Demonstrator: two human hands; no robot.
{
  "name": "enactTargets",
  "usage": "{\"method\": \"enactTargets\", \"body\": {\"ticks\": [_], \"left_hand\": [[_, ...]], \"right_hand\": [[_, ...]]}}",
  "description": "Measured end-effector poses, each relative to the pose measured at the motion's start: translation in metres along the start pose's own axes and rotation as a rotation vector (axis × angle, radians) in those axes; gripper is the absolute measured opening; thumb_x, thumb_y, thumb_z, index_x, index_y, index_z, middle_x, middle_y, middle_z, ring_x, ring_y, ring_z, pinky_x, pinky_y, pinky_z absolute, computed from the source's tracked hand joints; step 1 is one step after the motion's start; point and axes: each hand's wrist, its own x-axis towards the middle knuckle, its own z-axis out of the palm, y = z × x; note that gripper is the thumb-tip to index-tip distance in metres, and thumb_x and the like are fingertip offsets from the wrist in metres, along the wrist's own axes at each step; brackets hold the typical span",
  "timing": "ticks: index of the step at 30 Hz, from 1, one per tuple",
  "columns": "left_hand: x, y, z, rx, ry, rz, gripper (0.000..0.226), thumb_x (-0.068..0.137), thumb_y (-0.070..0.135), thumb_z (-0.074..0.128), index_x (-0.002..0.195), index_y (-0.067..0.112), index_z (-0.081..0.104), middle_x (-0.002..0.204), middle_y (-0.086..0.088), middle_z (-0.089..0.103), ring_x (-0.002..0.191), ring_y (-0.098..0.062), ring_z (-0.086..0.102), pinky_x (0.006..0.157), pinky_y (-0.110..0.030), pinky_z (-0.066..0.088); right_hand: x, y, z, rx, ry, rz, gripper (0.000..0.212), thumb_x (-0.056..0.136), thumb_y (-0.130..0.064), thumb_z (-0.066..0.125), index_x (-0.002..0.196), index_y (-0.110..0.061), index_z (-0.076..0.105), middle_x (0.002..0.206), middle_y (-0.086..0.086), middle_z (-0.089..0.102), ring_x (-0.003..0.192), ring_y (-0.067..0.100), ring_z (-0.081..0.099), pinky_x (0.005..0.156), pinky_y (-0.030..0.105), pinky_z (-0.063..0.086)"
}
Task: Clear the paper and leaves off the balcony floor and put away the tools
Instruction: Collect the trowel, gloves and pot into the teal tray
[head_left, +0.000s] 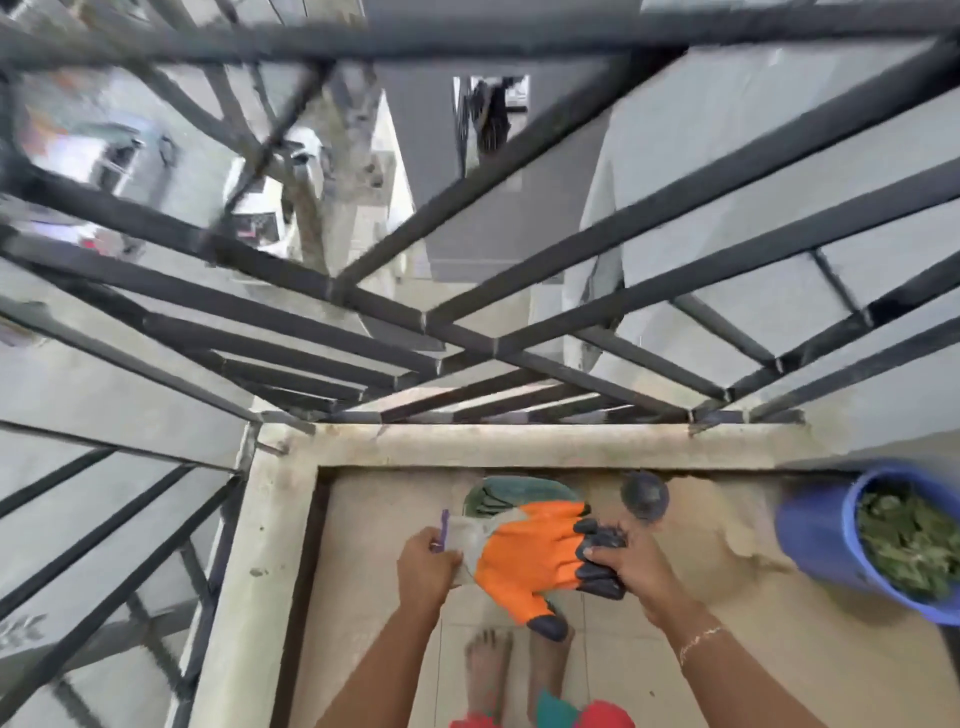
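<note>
- Currently the orange glove (530, 561) is held up in the air above the balcony floor (727, 649), stretched between both hands near the far corner.
- Its long axis runs left to right: the pale grey cuff points left, the black-tipped fingers point right, and the black-tipped thumb hangs toward the near side.
- The left hand (426, 566) has its grip clamped on the cuff end, where a small purple strip (443, 530) shows beside its fingers.
- The right hand (639, 566) has its grip closed around the glove's black fingertips; a thin bracelet (698, 642) sits on that wrist.
- On the floor beyond the glove lies a green item (519, 493), partly hidden, against the far concrete ledge (519, 446); what it is cannot be told.
- Just right of it, also by the ledge, is a dark round object (644, 496), blurred.
- A blue bucket (810, 535) stands at the right, well apart from the hands, filled with green leaves (909, 545).
- Bare feet (488, 670) stand on the tiles below the glove.
- Black metal railing (467, 332) rises from the ledge on the far and left sides.
</note>
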Motion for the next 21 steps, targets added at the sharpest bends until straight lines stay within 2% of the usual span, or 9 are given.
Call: {"method": "enactTargets", "body": {"ticks": [3,4,6,8,10,12,13,15,21], "left_hand": [[0.059,-0.024,0.035,0.070,-0.044,0.014,0.010,0.054,0.020,0.058,0.062,0.015,0.053,0.059,0.000,0.054,0.064,-0.024,0.055,0.059,-0.031,0.043],[0.081,-0.033,0.048,0.096,-0.048,0.024,0.009,0.058,0.018,0.061,0.062,0.017,0.052,0.060,-0.001,0.055,0.067,-0.026,0.057,0.060,-0.031,0.044],[0.122,-0.046,0.073,0.156,-0.049,0.039,0.017,0.069,0.012,0.064,0.063,0.019,0.050,0.069,-0.007,0.062,0.074,-0.029,0.060,0.058,-0.030,0.040],[0.161,-0.061,0.094,0.218,-0.054,0.066,0.010,0.070,0.021,0.062,0.071,0.016,0.054,0.086,-0.016,0.068,0.085,-0.031,0.062,0.060,-0.028,0.035],[0.193,-0.076,0.112,0.316,-0.121,0.061,0.028,0.074,0.026,0.060,0.095,0.008,0.062,0.103,-0.016,0.067,0.098,-0.031,0.061,0.067,-0.028,0.039],[0.211,-0.087,0.120,0.468,-0.213,0.033,0.050,0.077,0.034,0.057,0.114,0.001,0.055,0.116,-0.016,0.061,0.110,-0.030,0.056,0.074,-0.027,0.037],[0.213,-0.093,0.120,0.546,-0.249,0.024,0.058,0.074,0.037,0.055,0.117,0.000,0.052,0.119,-0.017,0.058,0.113,-0.030,0.054,0.077,-0.028,0.038],[0.203,-0.099,0.111,0.679,-0.299,0.052,0.053,0.080,0.033,0.058,0.121,0.001,0.049,0.123,-0.018,0.055,0.115,-0.029,0.052,0.085,-0.030,0.040],[0.120,-0.079,0.051,0.887,-0.345,0.090,0.047,0.091,0.036,0.054,0.129,0.011,0.044,0.129,-0.011,0.048,0.119,-0.024,0.049,0.095,-0.031,0.040]], "right_hand": [[0.073,0.050,0.015,-0.066,0.043,0.016,0.020,0.072,0.005,0.065,0.082,-0.006,0.051,0.079,0.020,0.057,0.059,0.019,0.056,0.054,0.032,0.051],[0.097,0.065,0.021,-0.087,0.016,0.016,0.018,0.074,0.007,0.061,0.082,-0.004,0.049,0.074,0.021,0.053,0.052,0.017,0.054,0.048,0.031,0.048],[0.142,0.088,0.034,-0.253,0.038,-0.033,0.019,0.083,0.020,0.047,0.088,0.002,0.047,0.065,0.015,0.043,0.035,0.012,0.045,0.036,0.019,0.038],[0.185,0.109,0.046,-0.314,0.102,-0.006,0.020,0.084,0.019,0.047,0.086,-0.001,0.046,0.065,0.015,0.047,0.033,0.009,0.047,0.034,0.017,0.036],[0.221,0.125,0.054,-0.239,0.116,0.025,0.022,0.081,0.003,0.062,0.094,-0.009,0.048,0.084,0.015,0.055,0.057,0.009,0.059,0.051,0.020,0.046],[0.247,0.140,0.057,-0.406,0.095,0.004,0.039,0.076,-0.012,0.070,0.109,-0.013,0.050,0.102,0.011,0.057,0.090,0.019,0.060,0.073,0.025,0.044],[0.253,0.146,0.054,-0.465,0.096,0.000,0.039,0.074,-0.013,0.071,0.108,-0.012,0.053,0.102,0.011,0.060,0.096,0.023,0.060,0.076,0.026,0.044],[0.240,0.139,0.047,-0.569,0.121,0.026,0.042,0.075,-0.017,0.069,0.113,-0.008,0.054,0.107,0.018,0.062,0.102,0.030,0.059,0.080,0.032,0.045],[0.116,0.082,0.018,-0.792,0.096,0.083,0.047,0.089,-0.028,0.057,0.130,-0.013,0.040,0.127,0.013,0.045,0.119,0.030,0.047,0.093,0.032,0.039]]}}
